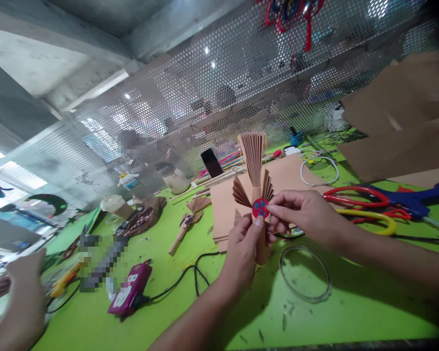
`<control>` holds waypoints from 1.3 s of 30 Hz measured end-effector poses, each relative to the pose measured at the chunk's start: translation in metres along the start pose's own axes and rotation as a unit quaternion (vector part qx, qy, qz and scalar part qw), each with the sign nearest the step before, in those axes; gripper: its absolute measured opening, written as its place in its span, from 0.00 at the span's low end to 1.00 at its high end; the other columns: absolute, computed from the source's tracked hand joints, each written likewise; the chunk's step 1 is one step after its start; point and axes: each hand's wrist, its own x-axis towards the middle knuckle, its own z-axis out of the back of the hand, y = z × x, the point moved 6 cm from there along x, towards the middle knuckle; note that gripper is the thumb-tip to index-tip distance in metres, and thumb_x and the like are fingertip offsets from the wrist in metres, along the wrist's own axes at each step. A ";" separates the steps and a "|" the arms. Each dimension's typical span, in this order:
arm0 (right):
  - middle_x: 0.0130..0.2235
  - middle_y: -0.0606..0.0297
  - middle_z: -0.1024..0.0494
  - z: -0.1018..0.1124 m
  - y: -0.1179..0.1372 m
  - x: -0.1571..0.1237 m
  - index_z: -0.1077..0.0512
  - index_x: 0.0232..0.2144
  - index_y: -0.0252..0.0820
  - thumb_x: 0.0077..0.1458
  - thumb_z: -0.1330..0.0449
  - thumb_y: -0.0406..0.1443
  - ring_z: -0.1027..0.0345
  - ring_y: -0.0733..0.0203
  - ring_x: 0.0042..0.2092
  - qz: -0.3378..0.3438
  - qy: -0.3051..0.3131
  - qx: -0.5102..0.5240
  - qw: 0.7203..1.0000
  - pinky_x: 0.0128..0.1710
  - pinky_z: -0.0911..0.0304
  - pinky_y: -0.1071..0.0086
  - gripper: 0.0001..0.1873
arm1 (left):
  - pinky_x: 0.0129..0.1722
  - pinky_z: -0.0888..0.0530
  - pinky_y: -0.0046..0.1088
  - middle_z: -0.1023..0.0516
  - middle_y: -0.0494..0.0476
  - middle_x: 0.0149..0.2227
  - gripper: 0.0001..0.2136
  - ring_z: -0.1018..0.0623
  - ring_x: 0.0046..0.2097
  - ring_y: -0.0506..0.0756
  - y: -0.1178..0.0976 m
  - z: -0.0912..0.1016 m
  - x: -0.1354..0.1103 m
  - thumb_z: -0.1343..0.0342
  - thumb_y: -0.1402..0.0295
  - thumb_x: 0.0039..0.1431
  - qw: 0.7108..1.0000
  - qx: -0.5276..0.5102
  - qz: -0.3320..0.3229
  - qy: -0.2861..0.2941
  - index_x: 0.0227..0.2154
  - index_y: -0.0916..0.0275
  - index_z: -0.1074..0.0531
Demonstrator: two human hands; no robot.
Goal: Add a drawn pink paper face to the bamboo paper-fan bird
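Note:
My left hand [243, 243] is wrapped round the handle of a folded brown paper fan [255, 163], holding it upright above the green table [351, 312]. The fan has a tall pleated top and two small pleated wings at its sides. My right hand [303, 214] comes in from the right and presses a small red and blue round disc [260, 208] with its fingertips against the fan's middle. A stack of brown paper sheets [226, 204] lies behind the fan.
A second paper fan [188, 219] lies to the left. Red scissors [354, 196], a yellow ring, a blue tool [416, 200], a wire ring [305, 273], a pink box [129, 290] with a black cable, cardboard [398, 117] and another person's hand [25, 287] surround the spot. Perforated metal screen behind.

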 end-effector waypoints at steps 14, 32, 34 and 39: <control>0.25 0.68 0.25 0.000 0.001 0.000 0.28 0.26 0.40 0.52 0.35 0.44 0.34 0.69 0.24 0.015 -0.007 -0.014 1.000 0.25 0.36 0.72 0.14 | 0.23 0.30 0.21 0.28 0.53 0.30 0.09 0.29 0.31 0.50 0.004 0.009 -0.004 0.43 0.66 0.53 0.997 0.030 0.034 -0.065 0.37 0.63 0.30; 0.21 0.70 0.28 0.000 0.003 -0.001 0.29 0.23 0.41 0.44 0.33 0.48 0.36 0.68 0.22 0.011 -0.034 -0.037 0.999 0.22 0.37 0.72 0.17 | 0.26 0.31 0.22 0.26 0.55 0.30 0.16 0.29 0.29 0.50 0.007 0.007 -0.001 0.41 0.54 0.55 0.999 -0.013 0.032 -0.042 0.34 0.65 0.29; 0.20 0.71 0.29 0.001 0.003 -0.001 0.29 0.23 0.41 0.44 0.33 0.47 0.36 0.68 0.21 0.011 -0.040 -0.042 0.998 0.22 0.38 0.73 0.16 | 0.24 0.32 0.22 0.27 0.54 0.28 0.19 0.29 0.28 0.49 0.008 0.006 -0.001 0.40 0.52 0.54 0.998 -0.009 0.043 -0.049 0.34 0.65 0.30; 0.21 0.70 0.27 0.001 0.000 -0.001 0.29 0.24 0.41 0.44 0.33 0.48 0.37 0.69 0.21 0.015 -0.046 -0.040 0.998 0.21 0.40 0.73 0.16 | 0.23 0.34 0.19 0.28 0.53 0.27 0.19 0.29 0.26 0.47 0.008 0.006 -0.001 0.40 0.52 0.54 0.997 -0.004 0.046 -0.066 0.33 0.65 0.30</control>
